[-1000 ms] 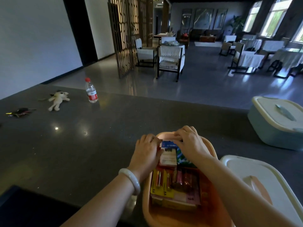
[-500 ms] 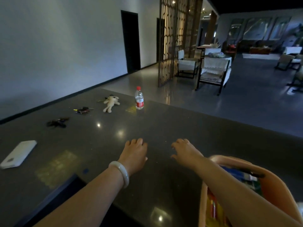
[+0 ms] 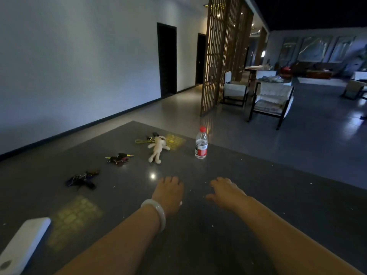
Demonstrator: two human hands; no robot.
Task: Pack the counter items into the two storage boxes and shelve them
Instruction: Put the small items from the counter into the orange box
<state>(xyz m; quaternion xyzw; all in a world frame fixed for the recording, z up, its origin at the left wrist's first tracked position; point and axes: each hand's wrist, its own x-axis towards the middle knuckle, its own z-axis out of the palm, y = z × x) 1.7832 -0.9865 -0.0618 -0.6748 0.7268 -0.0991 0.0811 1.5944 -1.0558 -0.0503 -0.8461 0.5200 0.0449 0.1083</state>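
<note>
Both hands reach out low over the dark desk (image 3: 258,187), palms down and empty. The left hand (image 3: 168,193), with a pale bangle (image 3: 156,213) on its wrist, has its fingers (image 3: 170,180) held loosely together and slightly curled, holding nothing; whether they touch the desk top cannot be told. The right hand (image 3: 226,193) lies just to the right of it, the two apart, its fingers (image 3: 220,182) a little spread and bent, also holding nothing.

The things to pack lie farther out and to the left. A clear water bottle (image 3: 201,143) with a red cap and red label stands upright near the far edge of the desk. Left of it a small cream plush toy (image 3: 157,148) lies flat, with a yellow-green cord (image 3: 142,140) and a dark fob beside its head. Farther left and nearer lies a dark bunch of keys (image 3: 119,158), and nearer still a second dark bunch (image 3: 82,179), the two well apart. At the near left edge a flat white rectangular device (image 3: 23,245) lies on the desk.
</note>
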